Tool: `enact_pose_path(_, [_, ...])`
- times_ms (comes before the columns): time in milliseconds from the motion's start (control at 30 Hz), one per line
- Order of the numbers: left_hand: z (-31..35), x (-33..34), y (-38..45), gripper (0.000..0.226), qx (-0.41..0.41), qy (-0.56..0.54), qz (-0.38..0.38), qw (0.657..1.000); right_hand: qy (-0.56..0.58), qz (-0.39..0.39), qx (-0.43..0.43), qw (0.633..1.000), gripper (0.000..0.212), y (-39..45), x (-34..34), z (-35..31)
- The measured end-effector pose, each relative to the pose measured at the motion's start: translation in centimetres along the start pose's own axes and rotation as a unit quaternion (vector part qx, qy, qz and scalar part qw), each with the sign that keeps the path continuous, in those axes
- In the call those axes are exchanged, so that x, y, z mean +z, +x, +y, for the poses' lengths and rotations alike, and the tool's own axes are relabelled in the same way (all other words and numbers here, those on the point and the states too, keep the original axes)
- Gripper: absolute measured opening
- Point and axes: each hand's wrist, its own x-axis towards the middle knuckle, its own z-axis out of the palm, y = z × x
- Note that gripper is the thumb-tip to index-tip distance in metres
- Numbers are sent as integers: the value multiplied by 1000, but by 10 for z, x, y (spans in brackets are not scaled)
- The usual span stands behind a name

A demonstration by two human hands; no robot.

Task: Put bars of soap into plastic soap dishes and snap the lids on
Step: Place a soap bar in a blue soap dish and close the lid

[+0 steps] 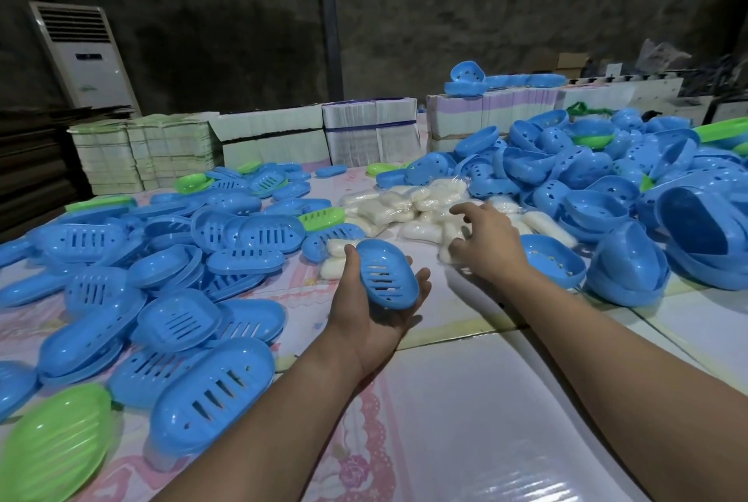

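Heaps of blue soap dishes (170, 323) crowded the left of the table (465, 400), deeper blue shells (631, 177) the right. Wrapped soap bars (409, 210) lay between, far of the hands. The left hand (374, 305) cupped a slotted blue dish (386, 272), fingers curled around it. The right hand (487, 244) hovered over the bars, fingers spread wide, gripping nothing.
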Motion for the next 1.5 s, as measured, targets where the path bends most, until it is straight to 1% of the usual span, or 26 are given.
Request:
enact_pose_path(67, [0,1,-1,83,1,-1,3,1000,4,8,-10,1000,54,0,0,-2])
enact_pose_path(133, [-1,1,-2,82,3,-3,7,1000,-7,-4,-6,1000,54,-1,1,-5])
enact_pose_path(200, [-1,2,-2,83,5,-6,13,1000,-77,-30,-8,997,53,-5,5,-11])
enact_pose_path(300, [0,2,-3,83,7,-13,20,1000,-172,-41,-23,984,47,-9,9,-23])
enact_pose_path(433, [-1,1,-3,82,12,-21,25,999,-178,-68,-44,981,43,-12,6,-29])
enact_pose_path(533, [0,1,-3,82,16,-21,28,999,-149,-48,-38,987,39,-12,-1,-31])
enact_pose_path(567, [0,1,-3,81,18,-20,31,999,-111,-43,-26,993,37,-11,-4,-33])
enact_pose_path(600, [0,1,-3,79,20,-22,33,999,-44,-43,-7,998,35,-10,-7,-34])
enact_pose_path(633, [1,2,-3,77,24,-27,36,999,53,-53,22,997,31,-11,-10,-35])
enact_pose_path(667, [1,3,-4,73,30,-37,38,998,170,-71,61,981,29,-13,-14,-36])
enact_pose_path(733, [2,5,-4,64,42,-75,41,995,373,-112,145,910,28,-22,-22,-44])
enact_pose_path(767, [2,6,-4,60,49,-90,42,994,437,-124,169,875,28,-27,-25,-49])
enact_pose_path(800, [2,8,-5,58,55,-97,43,993,478,-130,179,850,28,-31,-27,-54])
enact_pose_path(833, [2,9,-6,58,59,-95,42,993,501,-133,176,837,28,-34,-28,-60])
enact_pose_path(867, [2,10,-6,58,61,-94,41,993,505,-137,162,837,28,-37,-28,-66])
enact_pose_path(900, [1,10,-6,58,62,-95,40,993,492,-145,140,847,29,-40,-27,-73])
enact_pose_path(933, [2,10,-7,58,63,-96,40,993,460,-156,109,867,32,-44,-26,-78])
enact_pose_path(967, [2,9,-7,57,63,-96,44,992,411,-165,68,894,34,-49,-23,-83])
enact_pose_path(1033, [4,5,-6,54,61,-94,56,992,271,-166,-38,947,33,-58,-18,-89])
enact_pose_path(1067, [4,3,-6,54,61,-90,59,992,212,-165,-83,960,31,-61,-17,-92])
enact_pose_path(1100, [4,2,-7,54,60,-86,59,993,181,-164,-111,963,29,-61,-18,-93])
enact_pose_path(1133, [5,2,-7,54,58,-85,56,993,176,-167,-126,962,27,-60,-21,-92])
enact_pose_path(1233, [5,3,-8,52,48,-115,50,991,234,-234,-123,936,25,-51,-31,-81])
enact_pose_path(1300, [7,4,-8,53,40,-133,44,989,239,-266,-138,924,27,-50,-33,-76])
enact_pose_path(1367, [7,4,-8,53,35,-141,37,989,203,-246,-171,932,29,-51,-28,-75])
enact_pose_path(1500, [8,4,-8,52,31,-141,27,989,138,-171,-214,952,31,-51,-18,-75])
